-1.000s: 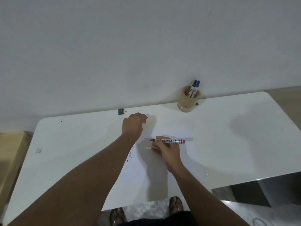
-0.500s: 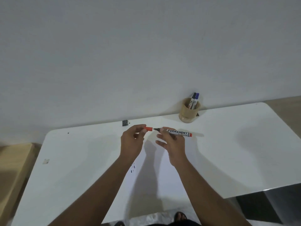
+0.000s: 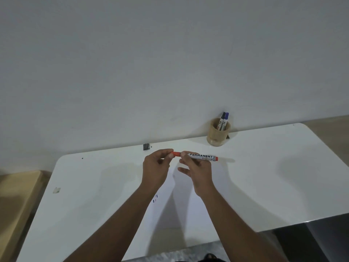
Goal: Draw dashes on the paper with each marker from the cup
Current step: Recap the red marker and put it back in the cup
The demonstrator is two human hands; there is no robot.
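My right hand point(image 3: 196, 167) holds a red permanent marker point(image 3: 203, 157) level above the white table. My left hand point(image 3: 156, 167) pinches the marker's red cap point(image 3: 176, 153), which sits against the marker's tip end. Under my forearms lies a white sheet of paper point(image 3: 181, 210) with a few small dark dashes point(image 3: 155, 198) near its left edge. At the back right, against the wall, stands a tan cup point(image 3: 217, 136) with a black marker point(image 3: 222, 119) and a blue marker point(image 3: 225, 119) upright in it.
A small dark object point(image 3: 146, 146) lies at the table's point(image 3: 273, 182) back edge by the wall. A small scrap point(image 3: 56, 190) sits near the left edge. A wooden surface point(image 3: 15, 205) stands lower on the left. The table's front edge runs just below my arms.
My right hand lifted the marker off the paper. My left hand brought the red cap from the table up to the marker's tip. The camera tilted up.
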